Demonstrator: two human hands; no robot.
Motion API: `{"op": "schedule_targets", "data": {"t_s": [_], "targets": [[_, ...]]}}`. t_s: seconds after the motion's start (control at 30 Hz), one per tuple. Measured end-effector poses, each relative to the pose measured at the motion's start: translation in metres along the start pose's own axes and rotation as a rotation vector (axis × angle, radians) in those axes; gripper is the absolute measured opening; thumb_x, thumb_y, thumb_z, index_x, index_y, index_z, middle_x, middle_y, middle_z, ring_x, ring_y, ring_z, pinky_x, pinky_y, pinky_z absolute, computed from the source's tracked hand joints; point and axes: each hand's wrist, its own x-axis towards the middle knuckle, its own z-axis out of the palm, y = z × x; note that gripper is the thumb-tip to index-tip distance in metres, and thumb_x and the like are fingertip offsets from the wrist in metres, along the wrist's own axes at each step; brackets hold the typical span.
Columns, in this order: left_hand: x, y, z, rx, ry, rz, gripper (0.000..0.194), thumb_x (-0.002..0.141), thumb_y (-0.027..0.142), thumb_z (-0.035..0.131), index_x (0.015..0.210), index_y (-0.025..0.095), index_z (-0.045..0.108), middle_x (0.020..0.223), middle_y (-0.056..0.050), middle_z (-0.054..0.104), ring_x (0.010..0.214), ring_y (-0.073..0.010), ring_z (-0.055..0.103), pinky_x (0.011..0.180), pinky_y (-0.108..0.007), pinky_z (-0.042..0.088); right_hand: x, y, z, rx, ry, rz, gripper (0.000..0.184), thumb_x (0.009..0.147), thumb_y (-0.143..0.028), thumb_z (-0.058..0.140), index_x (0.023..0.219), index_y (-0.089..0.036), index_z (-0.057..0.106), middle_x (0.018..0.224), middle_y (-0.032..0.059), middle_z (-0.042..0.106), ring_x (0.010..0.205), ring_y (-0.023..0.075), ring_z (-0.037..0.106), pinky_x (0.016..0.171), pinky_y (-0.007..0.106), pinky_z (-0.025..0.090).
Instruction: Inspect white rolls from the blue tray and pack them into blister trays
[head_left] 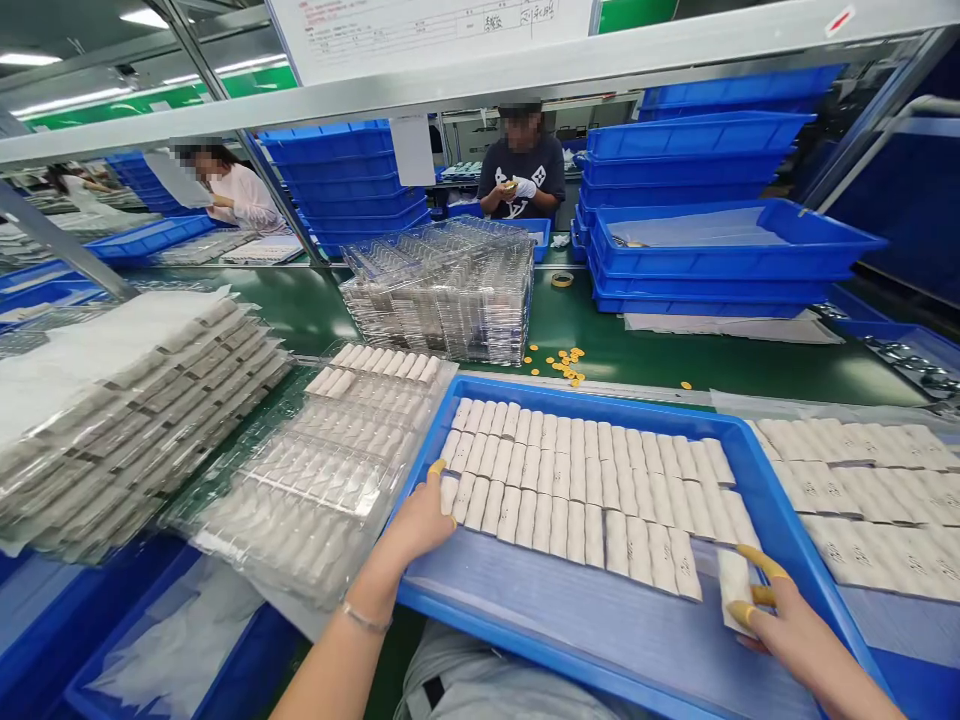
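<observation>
Right hand pinches a white roll at the blue tray's far-right corner of the free space

Your right hand [806, 640] is closed on a white cylindrical roll [733, 590], held between yellow-capped fingertips [759, 562] at about 4 o'clock in the blue plastic tray [780, 530]. Your left hand [416, 525] stays open and flat-fingered, its yellow-capped fingertips [436, 468] touching the 9 o'clock end of the packed rows of rolls [570, 490], with a thin metal bracelet [366, 618] on that wrist.

Those rows fill the tray's far half, lying side by side and touching. The near half, at 6 o'clock, shows bare film-lined floor, so that is your open room, bounded by the near rim. The lowest row ends just short of your right hand.

At 9 o'clock, just beyond the tray's left rim, a clear blister tray [315, 470] holds more rolls, and a tall wrapped stack of filled blister trays [127, 420] sits beyond it. At 3 o'clock, white printed sleeves [862, 500] lie in rows right beside the tray. At 12 o'clock on the green conveyor belt [622, 345], a stack of clear blister trays [439, 290] stands near scattered yellow discs [559, 365], with a co-worker [521, 165] across the line.
</observation>
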Motion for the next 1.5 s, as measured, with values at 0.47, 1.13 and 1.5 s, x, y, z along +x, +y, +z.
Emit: {"op": "schedule_targets", "data": {"t_s": [0.47, 1.13, 1.5], "targets": [[-0.092, 0.08, 0.059, -0.973, -0.602, 0.308, 0.077, 0.07, 0.029, 0.086, 0.133, 0.034, 0.041, 0.1, -0.004, 0.054, 0.086, -0.02, 0.063, 0.053, -0.024, 0.059, -0.102, -0.141, 0.025, 1.207, -0.645, -0.135, 0.085, 0.063, -0.047, 0.094, 0.136, -0.039, 0.051, 0.114, 0.0069, 0.062, 0.099, 0.0276, 0.063, 0.076, 0.04, 0.057], [-0.114, 0.067, 0.051, -1.061, -0.668, 0.292, 0.077, 0.083, 0.021, 0.079, 0.144, 0.049, 0.042, 0.13, -0.005, 0.056, 0.072, -0.0063, 0.065, 0.071, -0.025, 0.058, -0.136, -0.155, 0.025, 0.886, -0.581, -0.259, 0.046, 0.092, -0.047, 0.069, 0.137, -0.04, 0.056, 0.13, 0.0078, 0.058, 0.118, 0.0319, 0.06, 0.094, 0.048, 0.056], [-0.115, 0.067, 0.046, -1.048, -0.67, 0.321, 0.077, 0.086, 0.019, 0.076, 0.146, 0.051, 0.04, 0.13, -0.004, 0.054, 0.087, -0.0128, 0.065, 0.074, -0.026, 0.052, -0.13, -0.154, 0.02, 1.059, -0.729, -0.148, 0.056, 0.095, -0.051, 0.064, 0.146, -0.045, 0.043, 0.134, 0.0071, 0.062, 0.105, 0.029, 0.068, 0.094, 0.049, 0.05]]}}
